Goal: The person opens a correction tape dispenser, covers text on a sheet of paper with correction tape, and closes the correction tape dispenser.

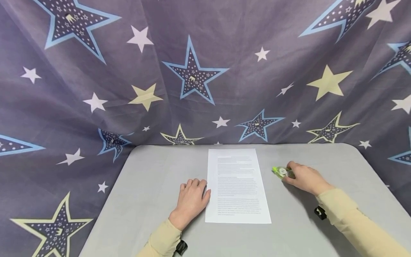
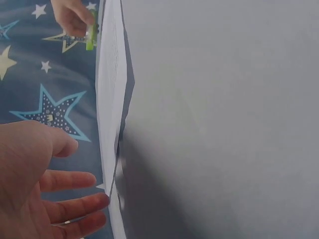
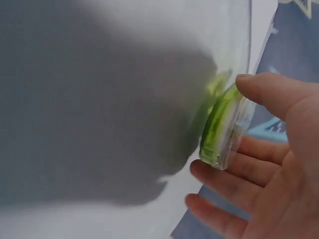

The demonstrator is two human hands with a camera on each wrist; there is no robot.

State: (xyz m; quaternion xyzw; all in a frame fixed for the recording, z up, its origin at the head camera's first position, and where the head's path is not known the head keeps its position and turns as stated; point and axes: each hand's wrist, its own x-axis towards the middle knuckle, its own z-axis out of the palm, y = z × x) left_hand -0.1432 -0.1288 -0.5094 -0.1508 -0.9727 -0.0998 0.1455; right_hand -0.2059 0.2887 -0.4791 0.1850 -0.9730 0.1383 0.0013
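Observation:
A sheet of printed paper (image 1: 237, 185) lies upright before me on the grey table. At its left edge my left hand (image 1: 192, 198) rests with fingers spread and loosely bent, holding nothing; the thumb is right at the paper's edge. My right hand (image 1: 306, 176), to the right of the sheet, holds a green, see-through correction tape (image 1: 283, 172) between thumb and fingers. Its bright green tip points left, toward the paper. In the right wrist view the correction tape (image 3: 219, 127) is on edge close over the table, the thumb at its upper end and fingers below.
The grey table (image 1: 154, 171) has rounded far corners. Behind it hangs a dark curtain (image 1: 237, 92) printed with stars, which reaches the table's far edge and both sides. A black band (image 1: 320, 212) is on the right wrist, another black band (image 1: 181, 247) on the left.

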